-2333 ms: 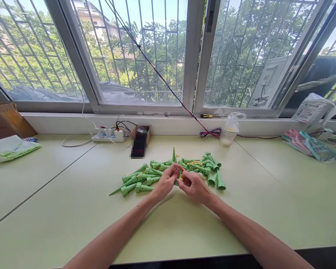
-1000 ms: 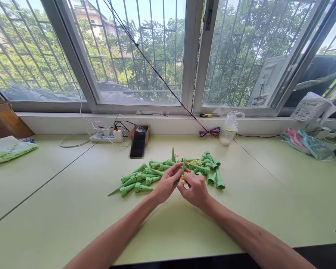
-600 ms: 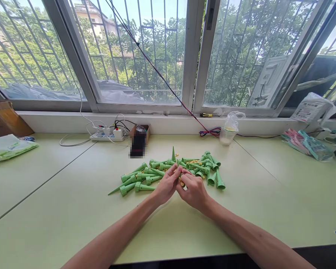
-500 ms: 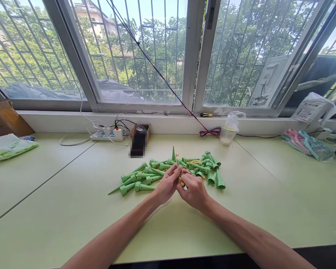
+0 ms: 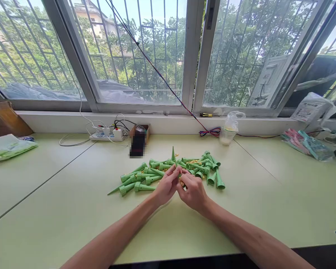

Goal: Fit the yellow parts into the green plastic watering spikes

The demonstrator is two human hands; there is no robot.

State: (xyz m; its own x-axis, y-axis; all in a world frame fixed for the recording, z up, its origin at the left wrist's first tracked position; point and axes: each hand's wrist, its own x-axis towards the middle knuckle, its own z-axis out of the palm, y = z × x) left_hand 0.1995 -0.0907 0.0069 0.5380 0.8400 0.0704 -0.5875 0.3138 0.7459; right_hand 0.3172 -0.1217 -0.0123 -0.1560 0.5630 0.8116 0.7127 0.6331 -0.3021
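My left hand [image 5: 168, 185] is closed round a green watering spike [image 5: 176, 162], whose pointed tip rises above the fingers. Against it presses my right hand [image 5: 194, 189], its fingers curled and pinching a small yellow piece [image 5: 182, 183] by the spike's lower end. The fingers hide most of that end, so how the two parts fit cannot be seen. Around and behind both hands lies a pile of green spikes [image 5: 144, 186] with ribbed collars. One green spike [image 5: 173, 153] stands upright behind my left hand. Small yellow pieces [image 5: 195, 161] are scattered among the pile.
A plastic cup in a clear bag [image 5: 228, 133] stands at the back right, near bundled wires [image 5: 210, 132]. At the back left are a power strip [image 5: 106, 136] and a small cardboard box [image 5: 146, 130]. Bagged pink and teal items [image 5: 308, 144] lie far right.
Both hands stay together at the same spot, with only a slight shift of the fingers. The held spike's tip leans a little further left. The pile is unchanged.
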